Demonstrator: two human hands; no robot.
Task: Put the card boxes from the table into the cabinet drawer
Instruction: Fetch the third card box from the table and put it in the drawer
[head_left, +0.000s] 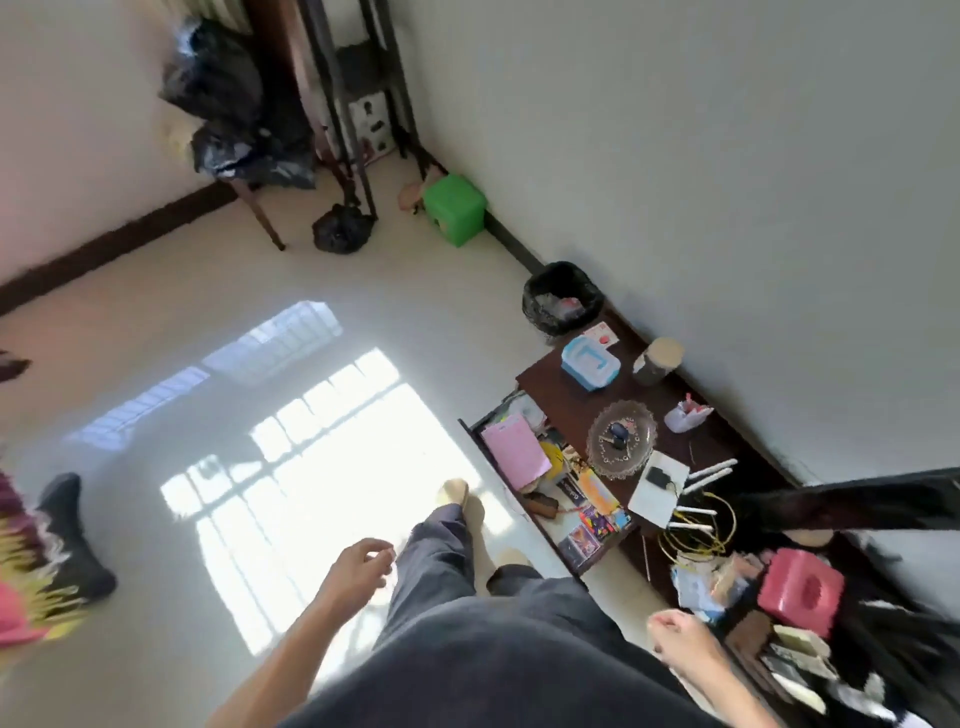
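Note:
A low dark wooden cabinet (561, 384) stands against the right wall. Its drawer (475, 428) is pulled out over the floor and holds a pink sheet (514, 453), a yellow item and several colourful card boxes (597, 517) toward its near end. My left hand (361, 566) hangs over the floor left of my legs, fingers loosely curled, holding nothing. My right hand (675, 636) is low near the cabinet's near end, fingers curled in, with nothing visible in it. The view is tilted and blurred.
On the cabinet top sit a blue-and-white box (589, 362), a jar (657, 359), a glass dish (621, 439), a white router (662, 488) with yellow cable, and a pink tissue box (800, 590). A black-lined bin (563, 296) and green stool (453, 209) stand by the wall.

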